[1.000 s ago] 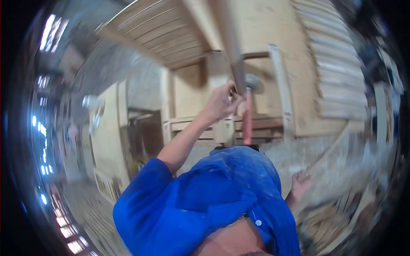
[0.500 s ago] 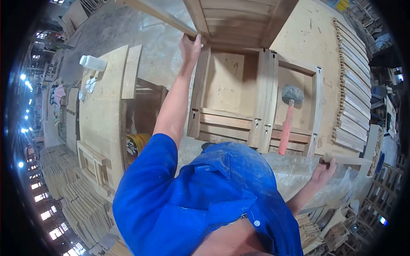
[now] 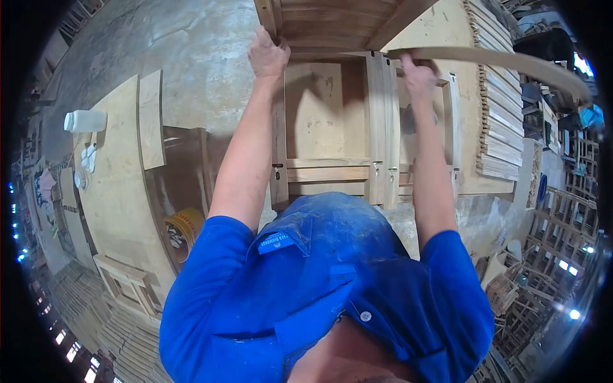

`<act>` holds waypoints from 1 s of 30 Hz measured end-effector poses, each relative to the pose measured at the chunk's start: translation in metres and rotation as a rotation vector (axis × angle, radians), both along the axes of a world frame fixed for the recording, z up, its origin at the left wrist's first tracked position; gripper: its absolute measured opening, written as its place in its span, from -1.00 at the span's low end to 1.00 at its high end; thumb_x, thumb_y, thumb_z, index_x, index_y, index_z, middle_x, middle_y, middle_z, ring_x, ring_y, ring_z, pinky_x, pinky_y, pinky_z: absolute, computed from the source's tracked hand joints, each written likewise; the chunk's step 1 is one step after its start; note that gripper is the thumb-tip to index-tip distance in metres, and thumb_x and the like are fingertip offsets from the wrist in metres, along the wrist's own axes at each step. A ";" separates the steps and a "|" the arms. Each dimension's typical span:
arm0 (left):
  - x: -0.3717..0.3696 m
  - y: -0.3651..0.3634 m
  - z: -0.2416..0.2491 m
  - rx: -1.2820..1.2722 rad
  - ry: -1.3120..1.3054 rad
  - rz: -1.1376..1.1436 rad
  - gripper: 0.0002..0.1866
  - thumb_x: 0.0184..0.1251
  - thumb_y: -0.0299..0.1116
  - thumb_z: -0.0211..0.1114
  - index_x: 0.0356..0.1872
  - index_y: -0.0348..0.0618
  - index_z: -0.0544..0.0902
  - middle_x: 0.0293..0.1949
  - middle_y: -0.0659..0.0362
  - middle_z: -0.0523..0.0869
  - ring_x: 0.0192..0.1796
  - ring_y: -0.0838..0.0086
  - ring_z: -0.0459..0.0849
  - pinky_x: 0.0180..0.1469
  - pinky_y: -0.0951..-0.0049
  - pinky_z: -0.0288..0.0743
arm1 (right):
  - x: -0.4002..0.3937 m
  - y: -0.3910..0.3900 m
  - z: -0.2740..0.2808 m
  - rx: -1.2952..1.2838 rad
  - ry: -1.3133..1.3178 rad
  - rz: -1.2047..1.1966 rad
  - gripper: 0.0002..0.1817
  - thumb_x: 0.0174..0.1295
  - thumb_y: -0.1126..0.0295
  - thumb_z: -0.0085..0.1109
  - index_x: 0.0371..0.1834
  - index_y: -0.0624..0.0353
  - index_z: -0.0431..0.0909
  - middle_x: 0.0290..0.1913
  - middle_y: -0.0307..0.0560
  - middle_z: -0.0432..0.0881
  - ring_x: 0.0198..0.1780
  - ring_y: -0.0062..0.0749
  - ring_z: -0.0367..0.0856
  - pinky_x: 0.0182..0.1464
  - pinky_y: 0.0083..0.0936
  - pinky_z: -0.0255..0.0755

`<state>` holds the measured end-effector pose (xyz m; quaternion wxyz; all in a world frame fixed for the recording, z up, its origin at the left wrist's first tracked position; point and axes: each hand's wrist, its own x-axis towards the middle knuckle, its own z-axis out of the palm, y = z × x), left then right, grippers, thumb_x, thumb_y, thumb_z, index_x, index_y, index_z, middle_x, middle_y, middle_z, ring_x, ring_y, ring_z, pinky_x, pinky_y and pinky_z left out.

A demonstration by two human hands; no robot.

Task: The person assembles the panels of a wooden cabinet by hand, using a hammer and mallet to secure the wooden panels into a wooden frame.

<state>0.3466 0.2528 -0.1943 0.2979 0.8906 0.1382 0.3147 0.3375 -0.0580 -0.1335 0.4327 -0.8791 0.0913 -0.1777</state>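
My left hand [image 3: 268,56] is closed round the lower end of a wooden rail [image 3: 269,18], which lies along the left edge of an upright slatted wood panel [image 3: 332,24]. In my right hand [image 3: 419,78] is a long wooden strip [image 3: 498,59], reaching out to the right and looking bent through the lens. Below the panel lie two wooden frames, a left one [image 3: 378,115] and a right one [image 3: 454,105], with dark slots and small metal fittings at their corners. My right forearm covers most of the mallet on the right frame.
Slats [image 3: 501,121] lie in a row on the right of the worktable [image 3: 440,29]. At left, a second table [image 3: 118,185] bears a white bottle [image 3: 85,121] and a small frame [image 3: 124,281]. A yellow bucket [image 3: 182,233] stands beneath it. Stacked wood [image 3: 83,319] fills the lower left.
My right hand has swung from the lower right up over the right frame with the strip. The rail in my left hand has turned in against the panel. The view has shifted.
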 end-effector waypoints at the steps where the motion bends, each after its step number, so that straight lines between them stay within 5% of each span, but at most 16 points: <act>1: 0.000 0.001 -0.002 -0.009 -0.002 0.003 -0.58 0.08 -0.34 0.41 -0.14 -0.18 0.38 -0.40 -0.16 0.69 -0.31 -0.19 0.68 -0.26 -0.09 0.56 | 0.012 0.006 -0.022 0.069 -0.089 0.079 -0.63 0.13 0.16 0.42 -0.27 0.32 0.69 -0.32 0.04 0.77 -0.26 -0.11 0.75 -0.07 -0.32 0.56; 4: 0.003 0.005 -0.005 -0.005 -0.004 0.001 -0.57 0.08 -0.33 0.41 -0.12 -0.18 0.38 -0.39 -0.17 0.67 -0.32 -0.19 0.68 -0.27 -0.10 0.56 | 0.039 0.020 -0.057 -0.301 -0.278 0.139 -0.63 0.12 0.16 0.42 -0.32 0.31 0.67 -0.35 0.11 0.75 -0.27 0.05 0.74 -0.14 -0.21 0.58; 7: 0.004 0.005 -0.010 -0.017 -0.070 -0.049 -0.58 0.08 -0.33 0.41 -0.12 -0.18 0.38 -0.39 -0.17 0.67 -0.33 -0.18 0.67 -0.29 -0.09 0.56 | 0.042 0.026 -0.069 -0.394 -0.249 0.069 -0.67 0.11 0.20 0.42 -0.36 0.30 0.65 -0.38 0.14 0.73 -0.29 0.11 0.73 -0.21 -0.15 0.59; 17: 0.002 0.005 -0.008 -0.046 -0.066 -0.070 -0.57 0.02 -0.40 0.41 -0.10 -0.18 0.41 -0.34 -0.13 0.67 -0.28 -0.18 0.66 -0.26 -0.07 0.56 | 0.059 0.036 -0.071 -0.327 -0.176 0.055 -0.70 0.09 0.19 0.42 -0.47 0.24 0.65 -0.43 0.12 0.72 -0.34 0.07 0.72 -0.24 -0.16 0.58; 25: -0.005 0.008 0.006 -0.129 0.001 -0.118 -0.60 -0.05 -0.48 0.39 -0.14 -0.21 0.47 -0.30 -0.18 0.68 -0.22 -0.23 0.65 -0.18 -0.09 0.53 | 0.055 0.038 -0.082 -0.252 -0.220 0.074 -0.69 0.17 0.16 0.36 -0.28 0.20 0.65 -0.35 0.16 0.73 -0.26 0.17 0.71 -0.19 -0.06 0.58; 27: -0.016 0.007 0.013 -0.235 0.107 -0.021 -0.55 -0.06 -0.39 0.47 -0.10 -0.24 0.52 -0.19 -0.17 0.69 -0.09 -0.15 0.65 -0.03 -0.05 0.49 | 0.053 0.035 -0.091 -0.290 -0.211 0.057 -0.70 0.18 0.18 0.35 -0.22 0.21 0.65 -0.33 0.19 0.73 -0.22 0.21 0.70 -0.17 -0.05 0.58; 29: -0.031 -0.025 0.055 -0.095 -0.375 0.207 -0.45 -0.05 -0.19 0.56 -0.05 -0.25 0.57 -0.04 -0.09 0.67 0.07 -0.02 0.61 0.16 0.00 0.39 | 0.055 0.035 -0.093 -0.276 -0.259 0.048 -0.69 0.19 0.19 0.34 -0.17 0.21 0.66 -0.30 0.22 0.72 -0.16 0.23 0.69 -0.15 -0.06 0.58; 30: -0.034 -0.044 0.082 -0.077 -0.523 0.110 -0.38 -0.06 -0.07 0.58 -0.03 -0.23 0.57 0.02 -0.04 0.65 0.12 0.03 0.58 0.22 0.01 0.34 | 0.050 0.037 -0.086 -0.262 -0.248 0.043 -0.69 0.19 0.19 0.33 -0.16 0.20 0.66 -0.28 0.23 0.72 -0.13 0.23 0.68 -0.13 -0.06 0.58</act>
